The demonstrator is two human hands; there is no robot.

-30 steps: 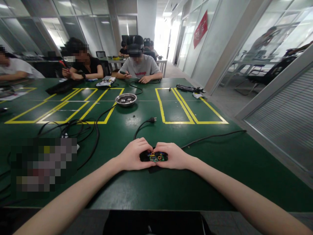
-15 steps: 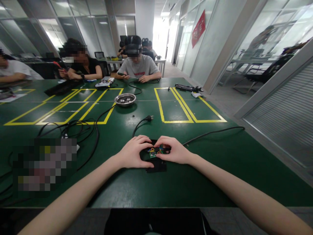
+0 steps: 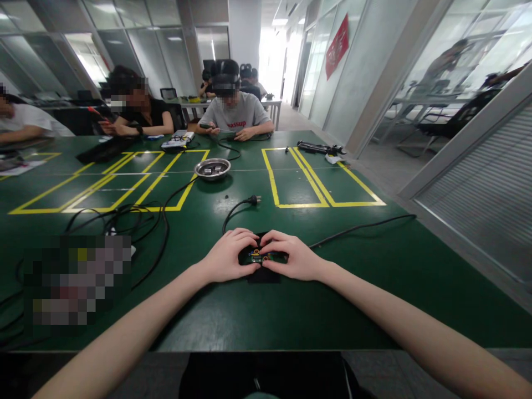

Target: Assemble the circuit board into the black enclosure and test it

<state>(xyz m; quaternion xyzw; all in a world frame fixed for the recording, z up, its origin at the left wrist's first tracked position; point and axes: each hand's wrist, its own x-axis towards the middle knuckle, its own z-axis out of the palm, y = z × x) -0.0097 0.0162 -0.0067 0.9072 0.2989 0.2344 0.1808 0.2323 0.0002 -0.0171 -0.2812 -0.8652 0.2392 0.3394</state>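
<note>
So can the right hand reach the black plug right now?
Probably yes: the plug lies uncovered on the table, ahead and left of the right hand, though that hand is at the circuit board.

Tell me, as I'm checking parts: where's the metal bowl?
In the head view, the metal bowl stands left of centre on the green table, beyond the black plug.

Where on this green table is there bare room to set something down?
Bare: the green table between the dark flat piece and the table's near edge; also between the black cable and right forearm. Crowded: left of the left forearm, with tangled cables and a pixelated item; and between the left hand and right hand, around the circuit board.
</note>
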